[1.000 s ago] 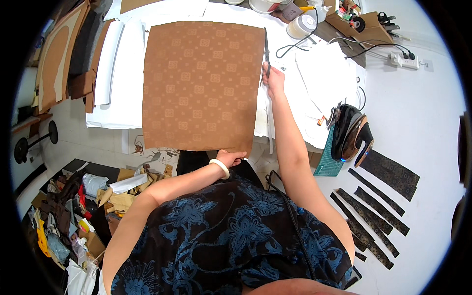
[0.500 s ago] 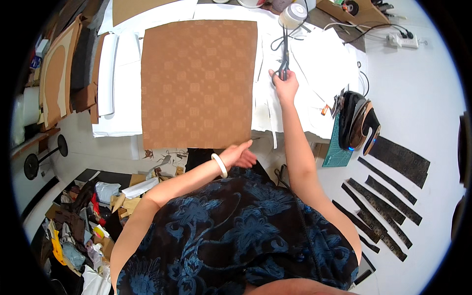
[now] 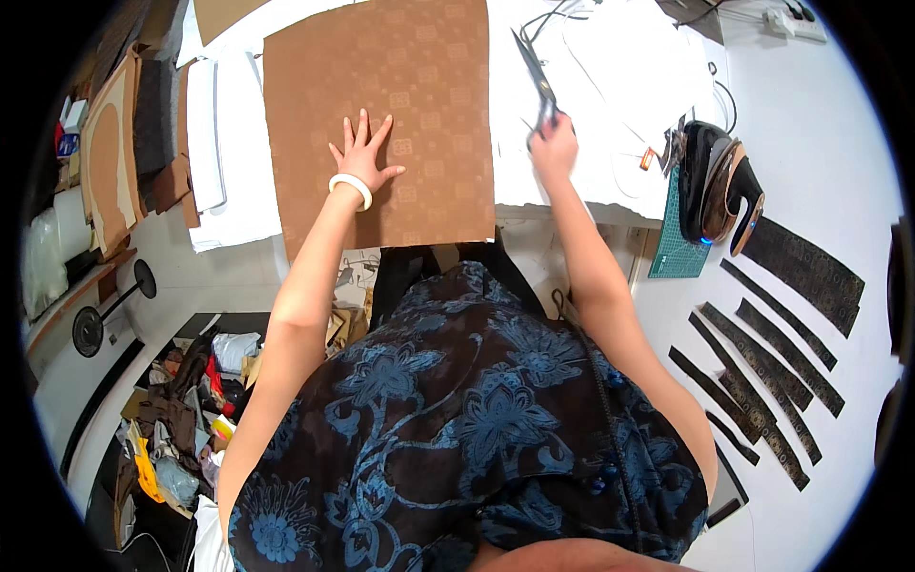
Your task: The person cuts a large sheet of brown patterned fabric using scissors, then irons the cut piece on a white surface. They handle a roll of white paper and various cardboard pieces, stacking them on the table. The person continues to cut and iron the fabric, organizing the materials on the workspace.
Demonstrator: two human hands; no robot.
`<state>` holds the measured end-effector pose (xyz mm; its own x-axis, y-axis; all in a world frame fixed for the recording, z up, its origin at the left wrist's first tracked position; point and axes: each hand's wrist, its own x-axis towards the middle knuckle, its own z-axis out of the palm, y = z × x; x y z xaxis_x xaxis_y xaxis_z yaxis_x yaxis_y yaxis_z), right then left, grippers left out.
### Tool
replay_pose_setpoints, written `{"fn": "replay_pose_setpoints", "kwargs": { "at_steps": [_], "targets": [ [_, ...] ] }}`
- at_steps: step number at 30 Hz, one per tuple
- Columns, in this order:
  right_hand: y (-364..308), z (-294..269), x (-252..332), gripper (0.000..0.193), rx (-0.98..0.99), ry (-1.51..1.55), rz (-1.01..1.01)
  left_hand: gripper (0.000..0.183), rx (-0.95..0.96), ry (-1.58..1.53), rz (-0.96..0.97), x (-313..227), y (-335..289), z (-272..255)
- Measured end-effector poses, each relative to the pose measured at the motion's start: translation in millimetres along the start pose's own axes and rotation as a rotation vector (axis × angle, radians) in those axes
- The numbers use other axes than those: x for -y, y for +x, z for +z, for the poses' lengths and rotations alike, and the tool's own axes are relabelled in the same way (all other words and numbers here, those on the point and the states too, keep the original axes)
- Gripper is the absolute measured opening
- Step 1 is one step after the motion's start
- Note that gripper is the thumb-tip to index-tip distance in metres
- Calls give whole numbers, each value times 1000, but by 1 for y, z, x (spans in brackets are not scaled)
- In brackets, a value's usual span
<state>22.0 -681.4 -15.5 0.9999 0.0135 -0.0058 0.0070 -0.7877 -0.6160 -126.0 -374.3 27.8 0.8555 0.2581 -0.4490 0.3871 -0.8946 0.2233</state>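
A large piece of brown patterned fabric point(image 3: 438, 162) lies flat on the white-covered table, its near edge hanging at the table's front. My left hand point(image 3: 359, 157) rests palm down on it with fingers spread, a white bangle point(image 3: 351, 190) round the wrist. To the right of the fabric, my right hand point(image 3: 555, 148) is closed around the handles of dark scissors point(image 3: 538, 78), whose blades point away from me. The hand is slightly smeared by motion, and part of the handles is hidden in it.
A dark steam iron point(image 3: 715, 186) stands at the table's right edge by a green cutting mat point(image 3: 676, 250). Dark patterned strips point(image 3: 762, 357) lie at the right. A white roll point(image 3: 204, 133) lies left of the fabric. Fabric scraps point(image 3: 181, 419) fill a bin at lower left.
My left hand has moved from the fabric's near right corner up onto its middle and spread flat. The right hand, with the scissors, has shifted slightly. The whole view has tilted a little.
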Motion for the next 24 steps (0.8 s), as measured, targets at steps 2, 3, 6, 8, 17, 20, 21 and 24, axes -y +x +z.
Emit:
{"fn": "replay_pose_setpoints", "kwargs": {
  "at_steps": [2, 3, 6, 8, 17, 20, 21, 24],
  "targets": [
    [-46, -48, -29, 41, 9, 17, 78, 100, -5, -8, -30, -1, 4, 1],
    [-70, -77, -41, 42, -5, -21, 98, 100, -13, -19, -55, -4, 6, 2],
    [-154, -147, -105, 48, 33, -77, 278, 98, -64, -66, -188, -16, 18, 1],
    [-211, -190, -136, 48, 55, -249, 360, 98, -55, -84, -273, -22, 38, 3],
    [-277, -217, -161, 31, -117, -264, 403, 108, -11, -675, -768, -77, 106, -38],
    [-231, -197, -132, 30, -88, 35, 391, 115, 34, -708, -780, -64, 100, -24],
    [-219, -186, -126, 29, -80, 172, 369, 117, 54, -653, -730, -65, 90, -23],
    [-178, -158, -98, 39, 30, 430, 403, 123, 128, -421, -720, -66, 57, -20]
  ]
}}
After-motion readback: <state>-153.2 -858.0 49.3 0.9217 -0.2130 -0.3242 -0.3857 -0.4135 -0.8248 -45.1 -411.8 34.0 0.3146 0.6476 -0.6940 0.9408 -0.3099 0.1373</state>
